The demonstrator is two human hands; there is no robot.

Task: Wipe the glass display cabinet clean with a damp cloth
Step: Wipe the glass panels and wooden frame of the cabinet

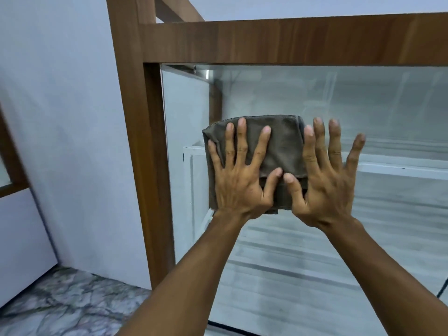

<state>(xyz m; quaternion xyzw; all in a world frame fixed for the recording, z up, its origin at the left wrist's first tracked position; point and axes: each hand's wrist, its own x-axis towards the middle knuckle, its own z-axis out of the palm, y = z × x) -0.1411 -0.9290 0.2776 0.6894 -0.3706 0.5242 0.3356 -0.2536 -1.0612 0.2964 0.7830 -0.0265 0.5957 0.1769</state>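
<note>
A folded grey-brown cloth [282,146] lies flat against the glass front [363,105] of a wooden-framed display cabinet [266,42], near the pane's upper left corner. My left hand [240,173] presses on the cloth's left half with straight, spread fingers. My right hand [327,175] lies flat beside it: its thumb and index finger rest on the cloth's right edge, and the other fingers touch the bare glass. The cloth's lower part is hidden behind both hands.
The cabinet's brown wooden post [145,151] stands just left of the cloth. A pale wall [63,117] lies further left, with a marbled floor [68,304] below. White shelving [400,168] shows through the streaky glass.
</note>
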